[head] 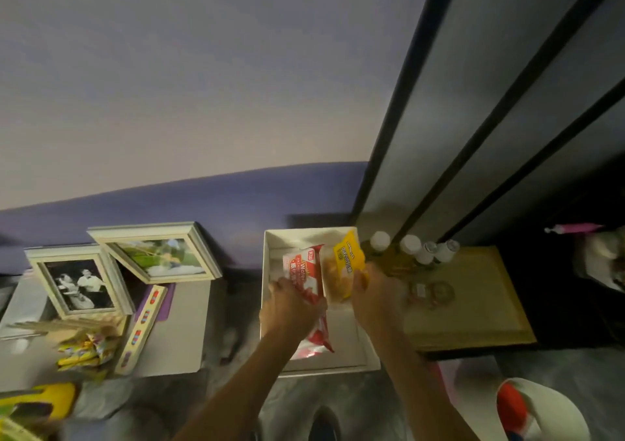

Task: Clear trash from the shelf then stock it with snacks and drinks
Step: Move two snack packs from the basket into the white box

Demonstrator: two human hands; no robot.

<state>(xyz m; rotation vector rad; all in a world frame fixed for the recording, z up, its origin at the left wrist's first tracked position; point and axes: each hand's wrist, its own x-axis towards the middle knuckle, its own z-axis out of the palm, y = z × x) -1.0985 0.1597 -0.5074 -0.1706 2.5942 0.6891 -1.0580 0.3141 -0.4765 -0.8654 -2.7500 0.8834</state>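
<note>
A white open box [267, 261] stands on the floor by the wall. Over it, my left hand [287, 308] grips a red and white wafer pack [306, 271]. My right hand [375, 298] holds a yellow snack bag [345, 264] beside it. Another red and white pack [318, 340] lies in the box under my left wrist. Several bottles with white caps [411, 247] stand on the tan shelf board [473, 305] to the right, at the foot of the dark shelf frame [399, 102].
Two framed photos [101, 271] lean on a grey board at the left, with yellow snack packs [84, 349] and a long flat box [142, 329]. A white bag with red [537, 410] sits at the lower right. A pink item [575, 228] lies on the dark shelf.
</note>
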